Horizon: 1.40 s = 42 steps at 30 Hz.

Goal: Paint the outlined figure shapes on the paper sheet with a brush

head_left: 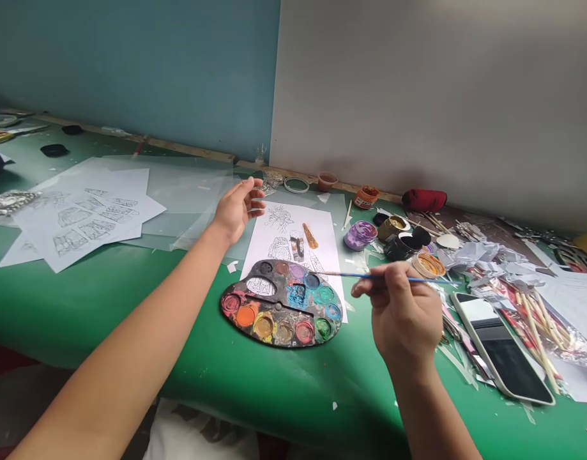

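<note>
My right hand [402, 311] is closed on a thin blue paintbrush [355, 275], whose tip points left over the dark paint palette [282, 303] with its several coloured wells. My left hand [239, 206] hovers with loosely curled fingers apart, holding nothing, just left of the printed line-drawing sheet [293, 237] that lies behind the palette. On that sheet one small figure is painted orange-brown.
Open paint pots [361, 234] in purple, gold, black and orange stand right of the sheet. A phone [502, 345] lies at the right among sticks and paper scraps. More printed sheets [80, 216] and clear film lie at the left on the green table [82, 300].
</note>
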Tool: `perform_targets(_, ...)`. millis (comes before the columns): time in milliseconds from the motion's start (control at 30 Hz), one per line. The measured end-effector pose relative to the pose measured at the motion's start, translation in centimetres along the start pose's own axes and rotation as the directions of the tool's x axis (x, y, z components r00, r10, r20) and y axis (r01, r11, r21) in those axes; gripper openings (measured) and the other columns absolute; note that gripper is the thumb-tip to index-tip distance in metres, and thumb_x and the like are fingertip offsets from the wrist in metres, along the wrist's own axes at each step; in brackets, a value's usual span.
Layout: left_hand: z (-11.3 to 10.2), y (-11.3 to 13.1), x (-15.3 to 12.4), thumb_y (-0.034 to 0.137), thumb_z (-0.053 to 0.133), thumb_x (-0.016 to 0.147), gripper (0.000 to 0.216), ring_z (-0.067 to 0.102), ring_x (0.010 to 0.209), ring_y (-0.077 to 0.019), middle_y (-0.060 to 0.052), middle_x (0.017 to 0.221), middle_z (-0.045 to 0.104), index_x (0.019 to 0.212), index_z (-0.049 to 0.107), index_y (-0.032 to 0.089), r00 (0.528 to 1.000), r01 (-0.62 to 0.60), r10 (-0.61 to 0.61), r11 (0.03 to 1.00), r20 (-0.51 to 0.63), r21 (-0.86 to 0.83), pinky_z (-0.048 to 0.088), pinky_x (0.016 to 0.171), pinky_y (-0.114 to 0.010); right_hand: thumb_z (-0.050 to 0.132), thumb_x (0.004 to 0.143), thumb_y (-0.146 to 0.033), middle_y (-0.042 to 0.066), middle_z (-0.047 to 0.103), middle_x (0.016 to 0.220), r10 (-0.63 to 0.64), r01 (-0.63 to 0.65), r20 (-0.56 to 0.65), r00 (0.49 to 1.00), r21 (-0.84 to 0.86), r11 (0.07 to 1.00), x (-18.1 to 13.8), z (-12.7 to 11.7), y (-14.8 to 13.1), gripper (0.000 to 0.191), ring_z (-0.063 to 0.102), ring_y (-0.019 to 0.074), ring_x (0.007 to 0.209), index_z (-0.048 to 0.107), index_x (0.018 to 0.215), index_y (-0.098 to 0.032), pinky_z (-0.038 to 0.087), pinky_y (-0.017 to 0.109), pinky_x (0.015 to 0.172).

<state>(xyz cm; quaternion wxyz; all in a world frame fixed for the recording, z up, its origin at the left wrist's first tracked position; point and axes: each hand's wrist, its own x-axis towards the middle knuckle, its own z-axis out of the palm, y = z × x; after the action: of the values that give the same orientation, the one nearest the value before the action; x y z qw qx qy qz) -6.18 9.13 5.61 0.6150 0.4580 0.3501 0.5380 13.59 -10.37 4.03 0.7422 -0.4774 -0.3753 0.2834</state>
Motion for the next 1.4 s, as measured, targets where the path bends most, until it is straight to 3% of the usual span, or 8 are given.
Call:
perform_targets(167, 0.6, -2.3, 2.3, 0.041, 0.068, 0.084, 0.024, 0.042, 0.045, -0.0062, 0.007, 0.059, 0.051, 0.086, 0.061, 0.019, 0.988, 0.155, -0.156, 0.986, -0.006, -0.061, 0.054, 0.06, -0.026, 0.078, 0.075, -0.055, -0.004, 0.059, 0.051, 0.004, -0.005, 0.049, 0.999, 0.009, 1.0, 5.8, 2.2, 2.4, 0.041, 0.057, 0.0107, 0.042, 0.062, 0.07, -0.018, 0.049, 0.025, 0.043)
perform_targets(333, 0.5, -3.7, 2.3, 0.045, 0.069, 0.083, 0.026, 0.03, 0.038, -0.0055, 0.01, 0.054, 0.042, 0.088, 0.062, 0.02, 0.983, 0.109, -0.113, 0.994, 0.145, 0.032, 0.054, 0.053, -0.026, 0.081, 0.064, -0.06, -0.006, 0.057, 0.045, 0.062, -0.062, -0.003, 0.998, -0.009, 0.998, 9.1, 3.1, 6.5, 0.048, 0.055, 0.0109, 0.038, 0.058, 0.065, -0.019, 0.048, 0.025, 0.039)
perform_targets(500, 0.8, -4.2, 1.8, 0.048, 0.07, 0.079, 0.03, 0.03, 0.042, -0.007, 0.009, 0.054, 0.042, 0.087, 0.062, 0.021, 0.945, 0.107, -0.111, 0.994, 0.308, 0.028, 0.058, 0.053, -0.029, 0.08, 0.067, -0.059, -0.005, 0.06, 0.047, 0.169, -0.169, -0.006, 0.986, 0.0, 0.986, 8.5, 2.4, 8.3, 0.046, 0.059, 0.0113, 0.04, 0.057, 0.066, -0.019, 0.054, 0.026, 0.045)
perform_targets(633, 1.4, -4.5, 1.6, 0.049, 0.069, 0.079, 0.03, 0.03, 0.044, -0.0078, 0.009, 0.052, 0.039, 0.085, 0.062, 0.02, 0.92, 0.136, -0.143, 0.99, 0.365, 0.045, 0.063, 0.058, -0.035, 0.079, 0.066, -0.064, -0.003, 0.061, 0.046, 0.256, -0.256, -0.035, 0.966, -0.025, 0.966, 7.9, 2.1, 8.3, 0.049, 0.063, 0.0153, 0.041, 0.057, 0.066, -0.019, 0.058, 0.03, 0.046)
perform_targets(1200, 1.5, -5.0, 1.7, 0.048, 0.068, 0.082, 0.031, 0.028, 0.041, -0.0054, 0.007, 0.057, 0.047, 0.084, 0.062, 0.018, 0.927, 0.125, -0.145, 0.989, 0.345, 0.08, 0.054, 0.048, -0.025, 0.076, 0.072, -0.062, -0.001, 0.065, 0.05, 0.276, -0.277, -0.028, 0.961, -0.126, 0.953, 8.2, 1.7, 8.9, 0.046, 0.063, 0.0136, 0.044, 0.059, 0.068, -0.02, 0.056, 0.025, 0.049)
perform_targets(1400, 1.5, -5.0, 1.8, 0.043, 0.063, 0.087, 0.025, 0.028, 0.041, -0.0059, 0.006, 0.057, 0.047, 0.084, 0.062, 0.018, 0.927, 0.126, -0.148, 0.988, 0.345, 0.084, 0.053, 0.049, -0.024, 0.075, 0.073, -0.061, -0.002, 0.064, 0.05, 0.269, -0.271, -0.041, 0.962, -0.091, 0.958, 8.1, 1.6, 9.0, 0.045, 0.063, 0.0133, 0.043, 0.058, 0.069, -0.02, 0.056, 0.025, 0.049)
